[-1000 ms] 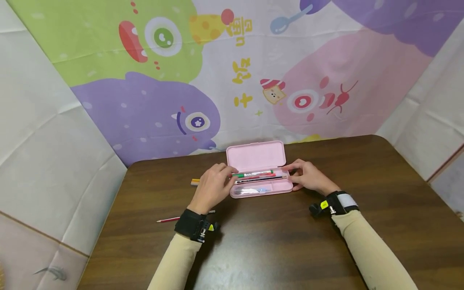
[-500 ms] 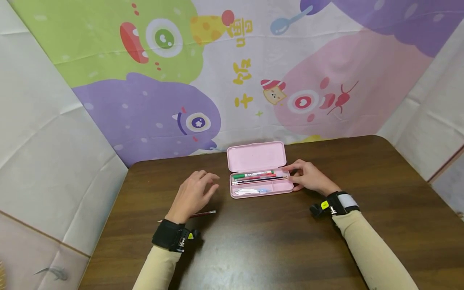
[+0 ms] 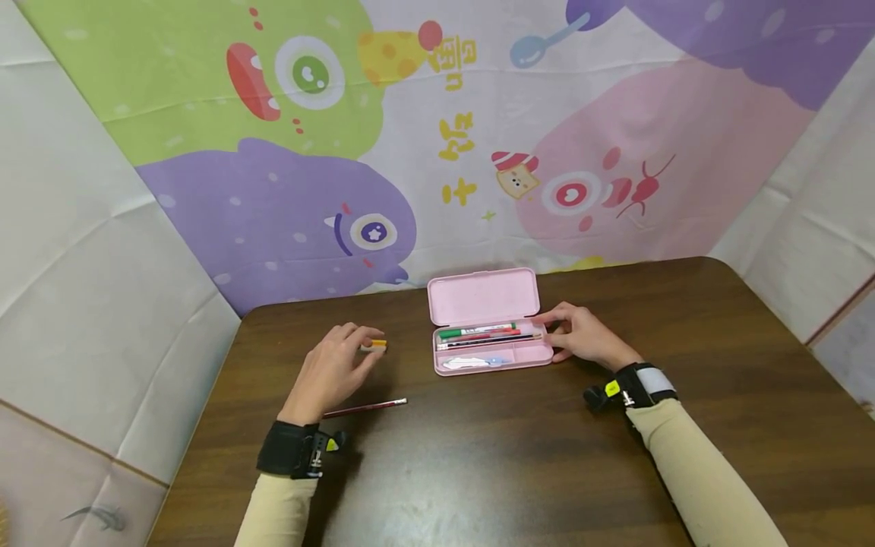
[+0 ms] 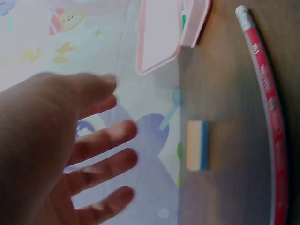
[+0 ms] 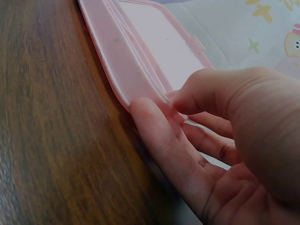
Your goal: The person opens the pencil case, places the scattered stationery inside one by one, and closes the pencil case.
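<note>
A pink pencil case [image 3: 484, 290] lies with its lid up at the back of the table. Inside are a green-capped marker [image 3: 476, 330], a red pen or pencil just below it, a dark pencil [image 3: 488, 341] and a light-blue tool with a white blade-like part [image 3: 475, 362]. At the case's right end, my right hand [image 3: 584, 334] pinches the rim between thumb and fingers. My left hand [image 3: 331, 372] hovers left of the case, fingers loosely bent and holding nothing. Near its fingertips is an orange-and-blue eraser [image 4: 197, 145], partly hidden in the head view. A red pencil [image 3: 369, 407] lies below that hand.
The brown wooden table [image 3: 478, 471] ends at the back against a cartoon-printed cloth [image 3: 437, 251]. White cloth panels [image 3: 102, 251] stand on both sides. The lifted lid is close to the back cloth.
My left hand has moved left, from over the case's left end to near the eraser, uncovering the case's contents. My right hand has stayed at the case.
</note>
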Demonstrator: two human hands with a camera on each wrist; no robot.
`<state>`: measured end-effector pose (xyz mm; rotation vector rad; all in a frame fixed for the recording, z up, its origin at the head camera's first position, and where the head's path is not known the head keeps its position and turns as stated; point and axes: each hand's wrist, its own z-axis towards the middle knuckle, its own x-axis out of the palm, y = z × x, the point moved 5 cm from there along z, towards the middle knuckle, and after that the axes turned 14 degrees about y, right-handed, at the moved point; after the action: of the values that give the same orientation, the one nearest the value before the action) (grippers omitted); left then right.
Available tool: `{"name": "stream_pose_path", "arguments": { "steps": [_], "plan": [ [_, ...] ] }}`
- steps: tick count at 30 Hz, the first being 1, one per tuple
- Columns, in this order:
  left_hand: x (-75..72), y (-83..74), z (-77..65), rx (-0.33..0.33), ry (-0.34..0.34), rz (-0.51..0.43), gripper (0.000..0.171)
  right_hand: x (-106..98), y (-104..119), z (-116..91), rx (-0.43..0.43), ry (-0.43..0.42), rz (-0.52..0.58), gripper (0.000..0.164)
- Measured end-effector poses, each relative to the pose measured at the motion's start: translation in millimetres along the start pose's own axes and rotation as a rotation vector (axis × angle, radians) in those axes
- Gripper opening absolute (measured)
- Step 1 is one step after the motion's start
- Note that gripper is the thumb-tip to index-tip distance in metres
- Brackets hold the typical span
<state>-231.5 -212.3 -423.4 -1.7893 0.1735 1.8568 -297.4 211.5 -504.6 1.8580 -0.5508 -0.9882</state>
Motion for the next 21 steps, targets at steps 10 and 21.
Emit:
{"name": "stream_pose_path", "arguments": {
  "steps": [10, 21],
  "plan": [
    [-14.5, 27.2, -20.7, -0.149, 0.262, -0.087, 0.039, -0.2, -1.1, 0.5, 0.000, 0.001, 0.012, 0.046],
    [-16.0, 50.6, -37.2, -0.244, 0.466, -0.202, 0.058, 0.3, 0.0, 0.0, 0.003, -0.001, 0.001, 0.045]
  ]
}}
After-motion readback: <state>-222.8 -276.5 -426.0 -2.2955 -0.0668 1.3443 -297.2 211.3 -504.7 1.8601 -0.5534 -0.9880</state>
